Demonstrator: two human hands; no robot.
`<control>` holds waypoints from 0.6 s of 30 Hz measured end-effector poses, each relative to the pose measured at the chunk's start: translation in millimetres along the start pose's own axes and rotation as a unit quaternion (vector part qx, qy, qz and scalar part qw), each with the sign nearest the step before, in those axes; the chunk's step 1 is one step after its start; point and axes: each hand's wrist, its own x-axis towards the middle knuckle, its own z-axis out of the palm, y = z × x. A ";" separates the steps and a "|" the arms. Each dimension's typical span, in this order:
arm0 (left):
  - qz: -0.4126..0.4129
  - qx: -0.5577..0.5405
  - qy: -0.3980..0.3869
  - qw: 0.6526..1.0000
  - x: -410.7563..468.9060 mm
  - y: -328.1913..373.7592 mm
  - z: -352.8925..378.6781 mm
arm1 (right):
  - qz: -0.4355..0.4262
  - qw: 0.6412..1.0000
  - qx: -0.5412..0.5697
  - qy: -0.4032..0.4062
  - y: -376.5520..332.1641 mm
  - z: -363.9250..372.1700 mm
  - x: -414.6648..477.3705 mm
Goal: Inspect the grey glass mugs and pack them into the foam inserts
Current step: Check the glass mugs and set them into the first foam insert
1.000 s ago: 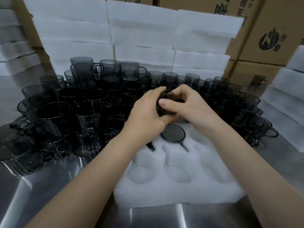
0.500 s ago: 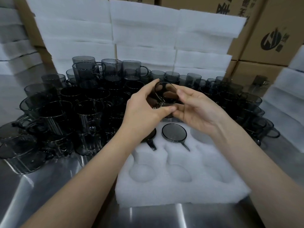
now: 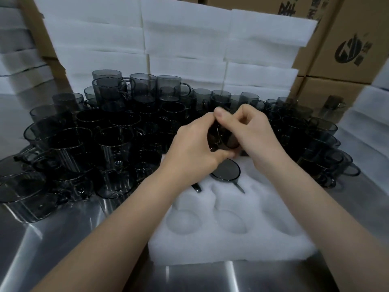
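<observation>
- Both hands hold one grey glass mug (image 3: 223, 138) between them, lifted above the far edge of the foam insert (image 3: 231, 247).
- The left hand (image 3: 194, 149) wraps the mug from the left, its fingers curled over the glass and the thumb tucked beneath.
- The right hand (image 3: 255, 135) grips it from the right with its fingers bent tightly around the rim side.
- The mug is tilted, its round dark end turned toward the camera.
- Just below, a second mug (image 3: 226, 170) sits in a far-row pocket of the insert, its handle pointing toward the person.
- Beside it, a third mug's handle (image 3: 196, 187) shows from under the left wrist.
- The near-row pockets (image 3: 183, 222) show bare foam.
- A crowd of mugs (image 3: 84, 144) stands on the steel table (image 3: 52, 239), left of and behind the insert.
- Stacked foam sheets (image 3: 185, 39) and cardboard boxes (image 3: 347, 43) rise at the back.
</observation>
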 end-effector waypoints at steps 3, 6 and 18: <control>-0.008 -0.046 0.018 0.999 -1.6 1.9 -0.7 | 0.066 0.990 0.125 -0.005 0.6 -3.6 3.9; -0.032 -0.168 0.050 0.984 -2.5 2.9 -5.1 | 0.093 0.965 0.219 -0.113 3.9 -9.4 8.4; -0.077 -0.275 0.014 0.958 4.1 -3.9 -6.2 | 0.031 0.947 0.251 -0.200 7.9 -16.0 6.4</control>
